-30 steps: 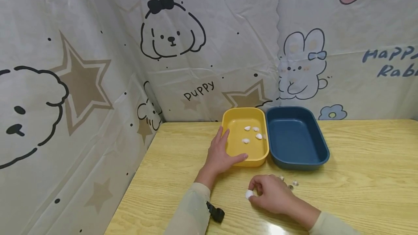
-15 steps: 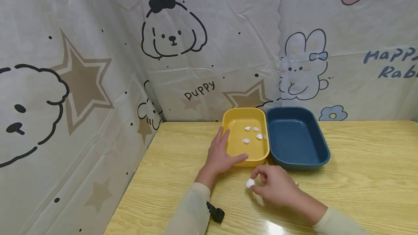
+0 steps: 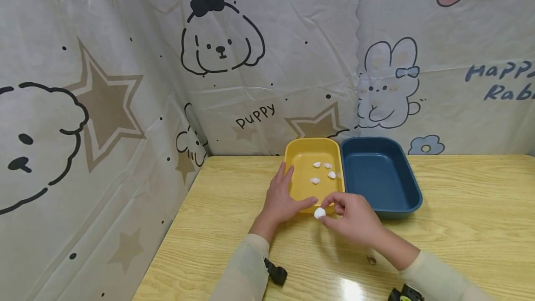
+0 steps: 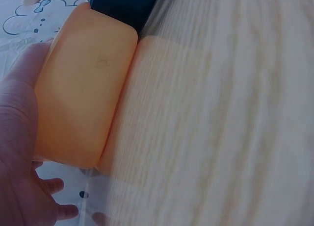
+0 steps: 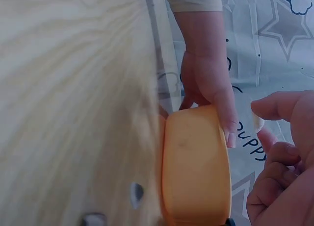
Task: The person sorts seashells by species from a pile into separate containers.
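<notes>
Between the thumb and index finger of my right hand (image 3: 355, 222) is a small white shell (image 3: 319, 213) with a ridged face. It hangs over the near rim of the yellow tray (image 3: 302, 192), and in the right wrist view the shell (image 5: 258, 123) shows edge-on. My left hand (image 3: 283, 201) spans the tray's near left corner, fingers spread along the left side and thumb over the front rim. Several small white shells (image 3: 315, 180) lie inside the tray. The left wrist view shows the left hand (image 4: 22, 133) against the tray's outer wall (image 4: 86, 88).
A deep blue tray (image 3: 378, 180) stands right against the yellow one. On the wooden table (image 3: 234, 185), near the right forearm, lies a small brownish piece (image 3: 371, 260); a small pale piece (image 5: 137, 194) shows in the right wrist view. A printed cloth (image 3: 259, 82) hangs behind.
My right hand has lifted the white shell off the table and carried it forward to the yellow tray's near rim. The left hand has stayed in place.
</notes>
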Available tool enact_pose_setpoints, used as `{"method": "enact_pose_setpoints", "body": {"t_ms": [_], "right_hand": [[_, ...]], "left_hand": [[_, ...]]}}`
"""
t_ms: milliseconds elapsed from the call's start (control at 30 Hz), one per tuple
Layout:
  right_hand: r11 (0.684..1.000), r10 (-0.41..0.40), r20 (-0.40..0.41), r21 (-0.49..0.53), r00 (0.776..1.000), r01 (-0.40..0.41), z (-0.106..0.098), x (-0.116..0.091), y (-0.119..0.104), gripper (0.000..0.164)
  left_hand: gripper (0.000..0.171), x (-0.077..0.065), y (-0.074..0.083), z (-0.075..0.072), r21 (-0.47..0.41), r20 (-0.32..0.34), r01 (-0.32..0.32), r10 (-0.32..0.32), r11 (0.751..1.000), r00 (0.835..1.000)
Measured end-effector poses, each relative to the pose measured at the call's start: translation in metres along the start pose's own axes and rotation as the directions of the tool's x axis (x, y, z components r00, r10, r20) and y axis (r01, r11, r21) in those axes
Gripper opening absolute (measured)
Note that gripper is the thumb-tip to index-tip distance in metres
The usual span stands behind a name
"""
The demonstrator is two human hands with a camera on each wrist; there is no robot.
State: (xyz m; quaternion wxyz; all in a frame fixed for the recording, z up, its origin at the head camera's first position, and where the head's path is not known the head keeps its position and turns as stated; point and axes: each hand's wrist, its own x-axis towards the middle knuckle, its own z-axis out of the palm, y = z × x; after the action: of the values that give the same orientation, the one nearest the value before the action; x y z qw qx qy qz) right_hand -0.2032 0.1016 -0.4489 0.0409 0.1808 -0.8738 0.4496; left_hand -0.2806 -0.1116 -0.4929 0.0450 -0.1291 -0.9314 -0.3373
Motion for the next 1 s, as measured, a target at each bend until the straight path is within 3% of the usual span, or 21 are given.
{"method": "enact_pose_setpoints", "body": {"t_ms": [367, 1000], "right_hand": [[1.0, -0.022, -0.112, -0.012, 0.993, 0.021, -0.004, 0.027, -0.001, 0.019], [0.999, 0.036, -0.195, 0.033, 0.98, -0.031, -0.014, 0.068, 0.003, 0.023]], "left_hand": [[0.113, 0.0, -0.001, 0.0, 0.012, 0.008, -0.011, 0.011, 1.0, 1.0], [0.114, 0.001, 0.0, -0.001, -0.003, 0.024, 0.009, -0.009, 1.0, 1.0]]}}
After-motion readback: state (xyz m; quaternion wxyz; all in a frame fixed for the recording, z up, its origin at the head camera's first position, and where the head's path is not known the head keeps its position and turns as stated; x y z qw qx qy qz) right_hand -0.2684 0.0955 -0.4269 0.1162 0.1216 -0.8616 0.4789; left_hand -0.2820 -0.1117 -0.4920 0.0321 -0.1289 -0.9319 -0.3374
